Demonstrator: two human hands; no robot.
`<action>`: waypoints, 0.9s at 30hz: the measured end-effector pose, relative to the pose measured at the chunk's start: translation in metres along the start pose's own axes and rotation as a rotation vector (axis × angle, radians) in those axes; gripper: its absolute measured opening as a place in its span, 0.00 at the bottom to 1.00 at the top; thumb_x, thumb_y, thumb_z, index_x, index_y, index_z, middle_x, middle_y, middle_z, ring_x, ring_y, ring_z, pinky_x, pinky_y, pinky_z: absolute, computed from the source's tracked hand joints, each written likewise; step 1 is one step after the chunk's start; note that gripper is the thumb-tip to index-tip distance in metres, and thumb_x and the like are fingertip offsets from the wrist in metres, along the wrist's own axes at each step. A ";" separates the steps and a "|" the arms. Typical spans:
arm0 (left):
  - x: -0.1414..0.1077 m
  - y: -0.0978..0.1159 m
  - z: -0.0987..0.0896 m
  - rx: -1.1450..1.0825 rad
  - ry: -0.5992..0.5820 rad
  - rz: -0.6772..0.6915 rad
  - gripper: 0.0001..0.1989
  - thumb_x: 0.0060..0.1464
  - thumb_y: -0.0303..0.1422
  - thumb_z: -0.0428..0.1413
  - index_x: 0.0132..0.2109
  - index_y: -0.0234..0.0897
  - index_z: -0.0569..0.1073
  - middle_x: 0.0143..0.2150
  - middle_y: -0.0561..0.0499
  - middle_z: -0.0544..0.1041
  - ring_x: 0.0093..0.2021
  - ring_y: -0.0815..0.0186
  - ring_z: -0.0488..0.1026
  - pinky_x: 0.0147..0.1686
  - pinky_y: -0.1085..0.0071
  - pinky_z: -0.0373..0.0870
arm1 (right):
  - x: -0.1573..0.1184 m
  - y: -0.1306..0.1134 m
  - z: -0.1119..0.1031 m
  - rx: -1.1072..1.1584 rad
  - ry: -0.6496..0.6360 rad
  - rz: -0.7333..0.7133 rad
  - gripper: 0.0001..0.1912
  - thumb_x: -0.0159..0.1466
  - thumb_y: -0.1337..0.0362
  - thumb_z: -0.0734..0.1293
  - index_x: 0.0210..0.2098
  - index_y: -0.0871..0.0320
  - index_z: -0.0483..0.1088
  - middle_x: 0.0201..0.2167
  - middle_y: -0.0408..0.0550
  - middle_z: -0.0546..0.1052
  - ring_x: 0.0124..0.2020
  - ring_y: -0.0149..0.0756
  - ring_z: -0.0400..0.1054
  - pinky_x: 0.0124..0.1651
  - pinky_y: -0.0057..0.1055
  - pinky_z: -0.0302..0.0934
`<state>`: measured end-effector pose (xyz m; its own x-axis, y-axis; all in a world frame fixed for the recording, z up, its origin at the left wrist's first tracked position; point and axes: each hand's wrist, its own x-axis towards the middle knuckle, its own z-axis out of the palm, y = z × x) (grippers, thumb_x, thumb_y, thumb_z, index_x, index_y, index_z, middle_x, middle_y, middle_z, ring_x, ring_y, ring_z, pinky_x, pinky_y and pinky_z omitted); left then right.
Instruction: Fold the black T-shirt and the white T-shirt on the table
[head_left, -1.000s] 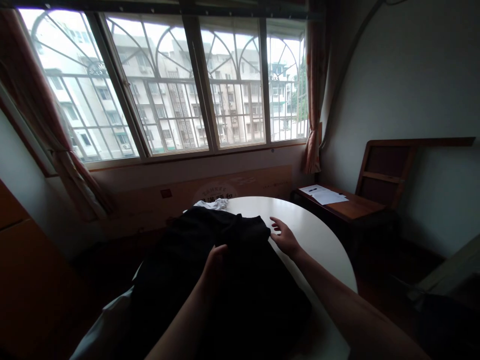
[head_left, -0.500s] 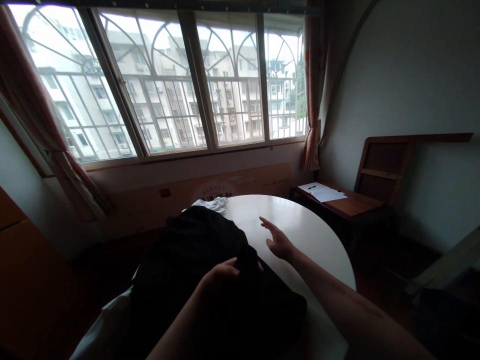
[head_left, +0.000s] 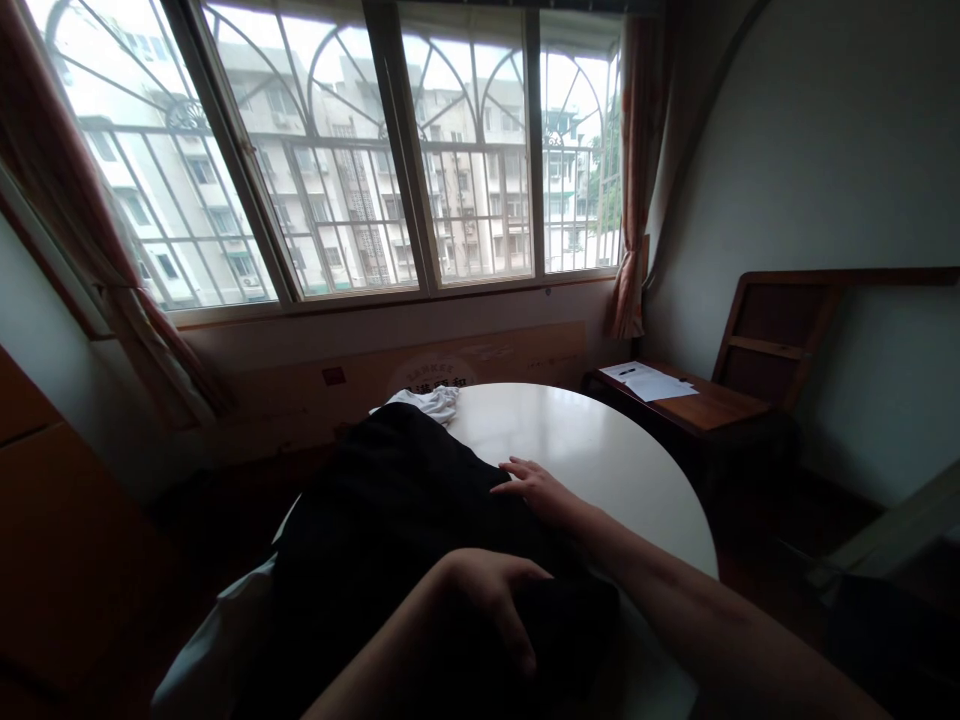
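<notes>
- Gone since the earlier frame is the raised bunch in the large, dull-black piece of fabric [head_left: 375, 500]; its far right edge now slopes more smoothly. It lies across the left and near parts of the table. I judge that the lifted part has been laid over toward me.
- White, smooth-topped table with a curved rim [head_left: 577, 430]: it bears the black fabric and shows along the right of it.
- Pale, greyish-white fabric [head_left: 217, 640]: it emerges beside the black fabric's left edge, low in view.
- Bare left hand [head_left: 484, 582]: I have brought it nearer to me and rightward. Thumb and fingers are parted, with black fabric between them; it is too dark to tell whether I pinch it.
- Bare right hand [head_left: 541, 492]: I have moved it from above the white tabletop onto the fabric's right edge. Its fingers are loosely spread, gripping nothing I can see. Both hands are now on the fabric, so I take it I am working this side.
- Small, crumpled white cloth [head_left: 433, 403]: just beyond the black fabric's far end, unchanged.
</notes>
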<state>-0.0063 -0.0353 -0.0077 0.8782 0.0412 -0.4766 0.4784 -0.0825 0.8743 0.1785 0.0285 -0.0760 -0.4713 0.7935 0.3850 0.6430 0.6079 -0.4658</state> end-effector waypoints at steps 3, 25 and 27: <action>-0.007 0.006 0.003 0.015 0.043 0.072 0.30 0.27 0.42 0.76 0.42 0.40 0.80 0.35 0.54 0.80 0.31 0.59 0.77 0.33 0.65 0.77 | -0.002 0.004 -0.006 0.074 0.052 -0.002 0.22 0.59 0.76 0.67 0.48 0.50 0.80 0.66 0.52 0.67 0.70 0.51 0.55 0.70 0.53 0.51; -0.046 0.027 -0.011 -0.613 1.688 0.544 0.13 0.49 0.37 0.62 0.41 0.35 0.76 0.31 0.51 0.76 0.32 0.60 0.75 0.34 0.66 0.72 | -0.012 -0.026 -0.065 0.573 0.733 0.196 0.12 0.60 0.57 0.68 0.26 0.56 0.65 0.20 0.38 0.66 0.23 0.30 0.59 0.26 0.27 0.55; -0.039 0.023 -0.017 -0.341 1.887 0.541 0.18 0.49 0.34 0.61 0.49 0.36 0.75 0.43 0.45 0.78 0.46 0.53 0.77 0.47 0.60 0.73 | -0.012 -0.034 -0.061 0.421 0.660 0.219 0.11 0.61 0.57 0.68 0.27 0.56 0.67 0.21 0.39 0.69 0.23 0.30 0.61 0.27 0.27 0.56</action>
<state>-0.0300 -0.0218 0.0325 -0.3107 0.9090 0.2777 -0.0104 -0.2954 0.9553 0.1997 -0.0033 -0.0161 0.1761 0.7957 0.5796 0.3364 0.5047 -0.7951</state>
